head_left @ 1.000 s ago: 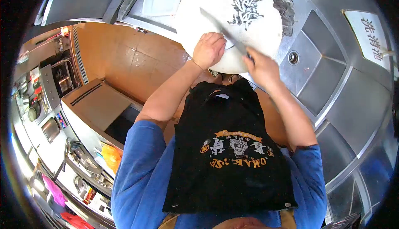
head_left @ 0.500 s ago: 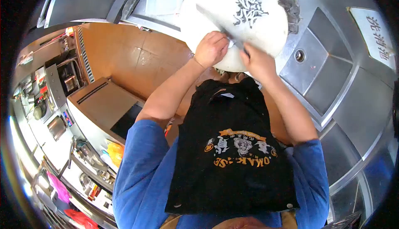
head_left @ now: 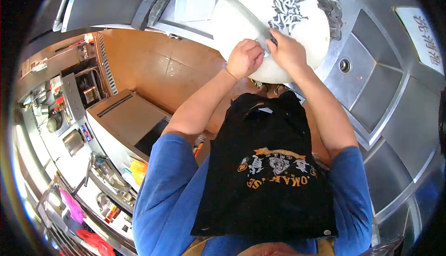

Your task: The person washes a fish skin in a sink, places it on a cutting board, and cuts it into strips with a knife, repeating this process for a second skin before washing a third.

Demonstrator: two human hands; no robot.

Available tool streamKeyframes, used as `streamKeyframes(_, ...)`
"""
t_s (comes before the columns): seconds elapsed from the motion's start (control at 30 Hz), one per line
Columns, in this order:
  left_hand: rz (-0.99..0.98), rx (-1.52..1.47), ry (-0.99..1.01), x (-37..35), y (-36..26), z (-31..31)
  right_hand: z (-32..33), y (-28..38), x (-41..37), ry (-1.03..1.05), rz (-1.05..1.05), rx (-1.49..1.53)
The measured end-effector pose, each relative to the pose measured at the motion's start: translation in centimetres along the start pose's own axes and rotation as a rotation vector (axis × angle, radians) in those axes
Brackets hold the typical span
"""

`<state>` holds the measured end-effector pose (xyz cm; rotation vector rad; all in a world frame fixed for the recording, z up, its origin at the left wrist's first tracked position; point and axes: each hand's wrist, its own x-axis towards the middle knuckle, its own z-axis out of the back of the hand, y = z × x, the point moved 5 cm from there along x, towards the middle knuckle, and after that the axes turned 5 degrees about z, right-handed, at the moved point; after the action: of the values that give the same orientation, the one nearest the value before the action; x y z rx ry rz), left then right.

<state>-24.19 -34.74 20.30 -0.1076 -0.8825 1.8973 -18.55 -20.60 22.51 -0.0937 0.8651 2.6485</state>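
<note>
My right hand (head_left: 289, 49) is wrapped round the handle of a large knife (head_left: 246, 15), whose blade points to the upper left over a round white cutting board (head_left: 232, 28). Close beside the blade, my left hand (head_left: 245, 59) has its fingers curled together over a small whitish piece (head_left: 266, 53) near the board's front edge. Most of that piece is hidden by the fingers and the knife. Black-and-white strips (head_left: 287, 9) lie in a pile on the back right of the board.
A clear plastic tray (head_left: 195, 0) stands left of the board. A dark crumpled cloth (head_left: 331, 14) lies on the right, beside a metal sink (head_left: 371, 79) with a drain. A sign with characters (head_left: 423, 38) is at the far right. Tiled floor (head_left: 162, 56) shows on the left.
The knife and my right hand have shifted up, away from the board's front edge. My left hand stays curled beside the blade. The whole view has moved slightly.
</note>
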Motion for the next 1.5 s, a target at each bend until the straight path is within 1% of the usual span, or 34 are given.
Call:
streamKeyframes(0.03,-0.007,-0.041,0.000,0.0,0.0,0.4,0.9,0.0,0.1,-0.008,-0.019,-0.004)
streamKeyframes(0.1,0.064,-0.027,-0.111,-0.6,-0.3,1.2,2.6,0.1,-1.0,-0.009,-0.059,-0.016)
streamKeyframes(0.13,0.101,-0.027,-0.168,-0.6,-0.2,1.4,2.9,0.1,-2.7,-0.003,-0.026,0.004)
streamKeyframes(0.2,0.080,0.009,-0.137,-0.7,-0.1,0.8,2.8,-0.1,-7.1,0.024,0.044,0.037)
streamKeyframes(0.27,0.042,0.027,-0.114,-0.8,0.2,0.3,1.8,0.6,-8.1,0.104,0.034,0.007)
streamKeyframes(0.3,0.027,0.036,-0.094,-0.8,0.5,0.1,0.9,0.4,-7.2,0.189,-0.020,-0.012)
streamKeyframes(0.4,0.000,0.055,-0.042,-1.0,0.1,0.3,-0.4,0.9,-1.2,0.059,0.016,0.016)
streamKeyframes(0.47,-0.025,0.040,-0.019,-0.8,0.3,0.7,0.7,0.3,-0.5,-0.023,-0.036,0.015)
streamKeyframes(0.5,0.014,0.045,-0.068,-1.1,0.4,1.1,1.2,-0.2,-0.4,-0.056,-0.058,0.009)
streamKeyframes(0.57,0.095,0.047,-0.173,-1.6,0.3,1.9,2.4,-0.8,-3.4,-0.010,-0.009,0.009)
streamKeyframes(0.6,0.085,0.048,-0.153,-1.7,0.3,1.7,2.9,-0.8,-5.5,0.017,0.010,0.007)
streamKeyframes(0.67,0.066,0.054,-0.117,-1.9,0.5,1.3,2.5,-0.6,-8.3,0.149,-0.014,0.002)
streamKeyframes(0.7,0.054,0.064,-0.116,-1.8,0.4,1.1,2.2,-0.5,-9.1,0.151,0.010,0.020)
streamKeyframes(0.8,0.032,0.079,-0.105,-1.6,0.4,0.9,1.3,0.4,-8.4,0.241,-0.022,0.008)
streamKeyframes(0.83,0.033,0.072,-0.098,-1.4,0.5,0.9,0.4,0.6,-7.5,0.174,0.035,-0.034)
streamKeyframes(0.87,0.035,0.065,-0.090,-1.5,0.3,0.9,-0.5,0.9,-6.0,0.165,0.045,-0.015)
streamKeyframes(0.93,0.041,0.065,-0.011,-1.7,0.4,0.7,-1.1,1.5,-2.4,0.110,0.059,0.011)
streamKeyframes(0.97,0.028,0.065,0.023,-1.5,0.5,0.6,-0.6,1.2,-1.7,0.074,0.030,0.028)
streamKeyframes(1.07,0.014,0.069,-0.014,-1.2,-0.3,1.0,2.5,-0.6,-0.5,-0.070,-0.042,0.031)
streamKeyframes(1.13,0.071,0.099,-0.073,-0.4,-1.2,1.3,5.6,-3.6,-1.8,-0.185,-0.085,-0.005)
streamKeyframes(1.17,0.111,0.113,-0.102,0.0,-1.6,1.3,7.5,-5.0,-1.8,-0.182,-0.117,-0.066)
streamKeyframes(1.2,0.103,0.123,-0.084,0.2,-1.3,0.6,9.2,-6.4,-1.5,-0.176,-0.149,-0.122)
streamKeyframes(1.27,0.088,0.152,-0.045,0.7,0.0,-1.2,10.6,-10.0,-0.2,-0.138,-0.181,-0.245)
streamKeyframes(1.3,0.114,0.119,-0.020,1.6,0.1,-1.5,10.9,-11.1,0.4,-0.124,-0.195,-0.304)
streamKeyframes(1.4,0.110,-0.056,-0.178,4.0,-0.1,-1.7,9.6,-11.0,-0.8,-0.063,-0.104,-0.314)
streamKeyframes(1.43,0.153,-0.044,-0.228,4.6,0.3,-1.7,9.0,-10.2,-2.2,-0.070,-0.011,-0.314)
streamKeyframes(1.5,0.309,-0.034,-0.412,5.3,1.4,-0.8,8.3,-8.9,-5.3,-0.043,-0.029,-0.180)
